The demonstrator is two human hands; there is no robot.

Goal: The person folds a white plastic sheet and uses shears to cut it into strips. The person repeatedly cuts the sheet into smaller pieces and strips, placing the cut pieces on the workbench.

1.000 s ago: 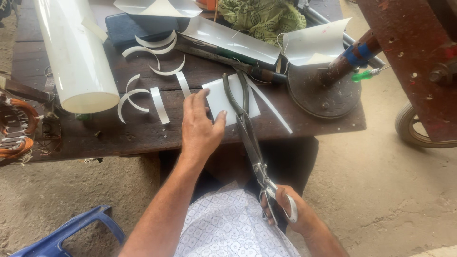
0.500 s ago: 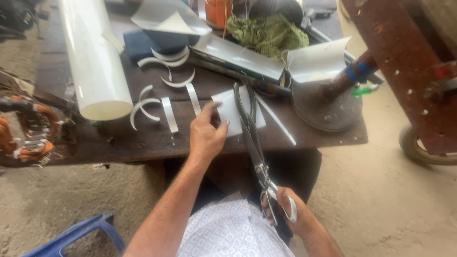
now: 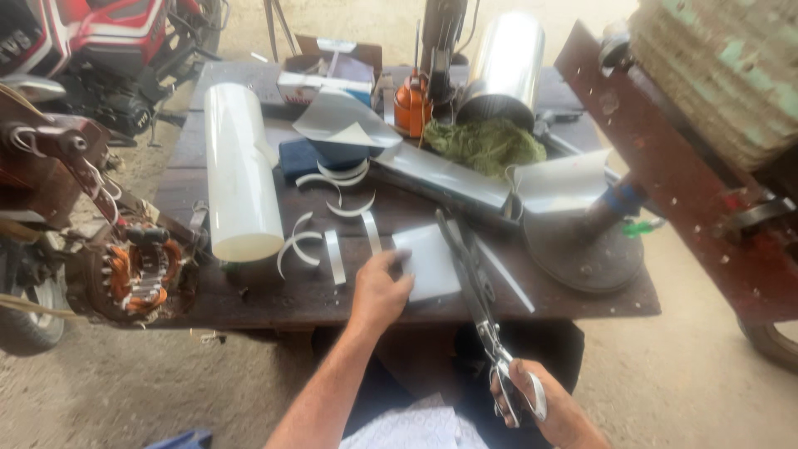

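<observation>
Since a moment ago, the left hand (image 3: 378, 291) has slid nearer the worktop (image 3: 274, 295) edge, fingertips pressing flat, unclenched, on the small white square sheet (image 3: 431, 262) beside curled white strips (image 3: 312, 245). To its right, long steel shears (image 3: 474, 291) lie across that sheet, handles clenched in the right hand's (image 3: 544, 407) grip.

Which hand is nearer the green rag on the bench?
Left. The left hand rests on the white sheet piece, below the green rag; the right hand grips shear handles off the bench edge.
</observation>
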